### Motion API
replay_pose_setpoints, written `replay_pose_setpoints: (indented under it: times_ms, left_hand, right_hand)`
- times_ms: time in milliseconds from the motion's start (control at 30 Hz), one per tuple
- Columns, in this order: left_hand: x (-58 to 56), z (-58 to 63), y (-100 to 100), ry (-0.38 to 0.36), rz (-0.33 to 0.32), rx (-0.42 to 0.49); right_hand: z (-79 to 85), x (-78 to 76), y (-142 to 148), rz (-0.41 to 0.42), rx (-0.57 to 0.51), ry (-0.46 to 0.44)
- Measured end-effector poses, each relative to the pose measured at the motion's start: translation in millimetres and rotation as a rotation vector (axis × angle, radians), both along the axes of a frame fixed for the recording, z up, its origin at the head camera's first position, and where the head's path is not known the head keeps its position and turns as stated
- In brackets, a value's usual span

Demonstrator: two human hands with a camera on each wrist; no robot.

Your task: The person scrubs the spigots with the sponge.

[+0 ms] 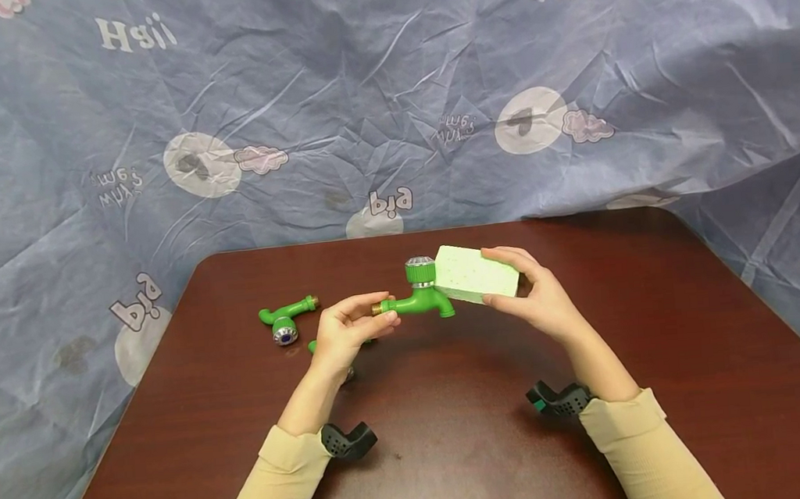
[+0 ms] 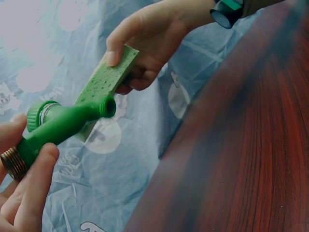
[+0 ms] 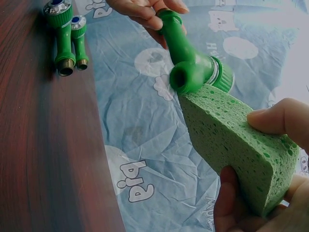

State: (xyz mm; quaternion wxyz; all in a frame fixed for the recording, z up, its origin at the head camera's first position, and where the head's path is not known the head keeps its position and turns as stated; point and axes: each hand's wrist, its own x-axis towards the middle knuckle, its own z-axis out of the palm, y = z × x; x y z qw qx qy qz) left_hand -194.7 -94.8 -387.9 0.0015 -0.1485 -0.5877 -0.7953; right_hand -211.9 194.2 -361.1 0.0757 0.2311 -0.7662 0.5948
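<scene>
It is a curtained work spot, room type unclear — a printed blue cloth (image 1: 389, 109) hangs behind a brown table (image 1: 455, 410).

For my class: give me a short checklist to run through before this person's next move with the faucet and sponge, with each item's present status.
1. Left hand grips the held faucet near its threaded end: ok.
2. Right hand holds the sponge: ok.
3. Held faucet lifted off the table: ok.
4. Sponge pressed firmly against the held faucet: cannot tell; they overlap in view.
5. Partly hidden faucet in full sight from the head view: not ok; the left hand covers part.
</scene>
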Motion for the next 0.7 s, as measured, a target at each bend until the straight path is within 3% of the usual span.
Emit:
replay_pose_setpoints:
  times_ms: [300, 700]
  left_hand:
    - [-0.7, -1.0, 2.7, -0.033, 0.027, -0.006]
    - [-0.1, -2.7, 2.2, -0.033, 0.007, -0.072]
  right_hand:
    - [-0.7, -2.0, -0.3, 0.003, 0.005, 0.008]
    - [-3.3, -1.2, -0.3, 0.001, 0.01, -0.009]
